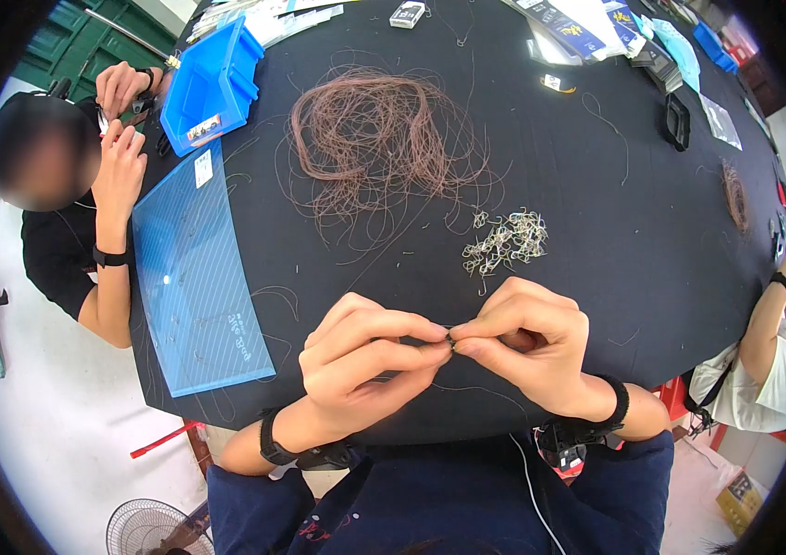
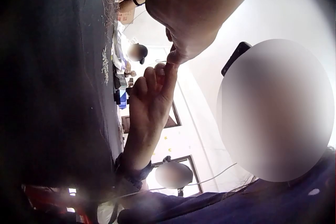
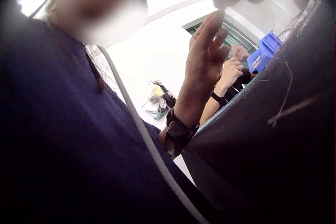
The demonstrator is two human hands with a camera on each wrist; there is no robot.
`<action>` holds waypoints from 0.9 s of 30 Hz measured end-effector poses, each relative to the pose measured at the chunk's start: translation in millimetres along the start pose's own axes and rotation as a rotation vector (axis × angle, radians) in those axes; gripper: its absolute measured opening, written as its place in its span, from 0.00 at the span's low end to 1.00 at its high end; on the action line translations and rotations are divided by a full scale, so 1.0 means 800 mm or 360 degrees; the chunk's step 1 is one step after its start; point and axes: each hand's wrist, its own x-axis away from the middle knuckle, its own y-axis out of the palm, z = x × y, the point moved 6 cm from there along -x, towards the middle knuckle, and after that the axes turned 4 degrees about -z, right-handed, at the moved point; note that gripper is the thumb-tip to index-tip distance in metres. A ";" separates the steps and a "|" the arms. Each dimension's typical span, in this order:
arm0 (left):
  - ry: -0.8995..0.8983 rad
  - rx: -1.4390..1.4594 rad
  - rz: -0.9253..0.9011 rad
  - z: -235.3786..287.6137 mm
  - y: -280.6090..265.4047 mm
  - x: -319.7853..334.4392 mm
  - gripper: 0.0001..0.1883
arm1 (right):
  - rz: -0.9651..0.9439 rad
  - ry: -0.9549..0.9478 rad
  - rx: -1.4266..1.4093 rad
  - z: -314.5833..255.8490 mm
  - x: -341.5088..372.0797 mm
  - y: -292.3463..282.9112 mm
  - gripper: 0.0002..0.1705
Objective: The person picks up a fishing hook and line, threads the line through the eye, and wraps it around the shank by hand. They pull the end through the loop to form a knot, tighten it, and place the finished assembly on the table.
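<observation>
Both hands pinching tiny dark piece over desk's (image 1: 596, 305) near edge.
Left hand (image 1: 361, 361) and right hand (image 1: 532, 344) closed at fingertips on tiny dark piece (image 1: 450, 341), too small to identify; thin strand (image 1: 485, 389) just below; hook pile (image 1: 509, 242) beyond right hand; brown thread coil (image 1: 374, 139) toward far edge; blue sheet (image 1: 199, 287) along left edge.

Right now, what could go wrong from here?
The tiny dark piece pinched by the left hand and right hand is mostly covered; it could slip and vanish against the black tabletop. The right hand's knuckles sit close to the pile of hook-like metal pieces and might scatter it. Loose strands of the brown line tangle could snag those pieces.
</observation>
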 end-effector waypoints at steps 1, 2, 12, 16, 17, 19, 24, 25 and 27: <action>0.0002 0.0002 0.0002 0.000 0.000 0.000 0.12 | -0.0004 0.0006 0.0002 0.001 0.000 0.000 0.09; 0.0010 0.0001 0.0007 0.000 0.000 0.000 0.12 | 0.0004 0.0013 -0.0010 0.001 0.001 0.000 0.08; -0.0074 0.0156 -0.0110 -0.002 -0.002 -0.003 0.12 | -0.0051 -0.0039 0.0058 0.002 -0.011 -0.004 0.07; -0.0166 0.0373 -0.0125 -0.005 -0.002 -0.004 0.12 | -0.0120 0.0024 0.0053 0.012 -0.011 0.006 0.07; -0.0177 0.0385 -0.0116 -0.007 -0.002 -0.004 0.12 | -0.0165 0.0023 0.0024 0.016 -0.010 0.010 0.07; -0.0198 0.0410 -0.0095 -0.011 -0.004 -0.002 0.12 | -0.0248 0.0109 0.0016 0.012 -0.008 0.015 0.06; -0.0181 0.0330 -0.0019 -0.015 -0.012 -0.003 0.13 | -0.0356 0.0028 0.0038 0.001 -0.008 0.019 0.05; -0.0178 0.0320 -0.0009 -0.016 -0.013 -0.003 0.13 | -0.0355 -0.0009 0.0048 0.000 -0.008 0.020 0.05; -0.0178 0.0350 0.0001 -0.017 -0.014 -0.003 0.13 | -0.0351 -0.0080 0.0067 -0.001 -0.007 0.021 0.06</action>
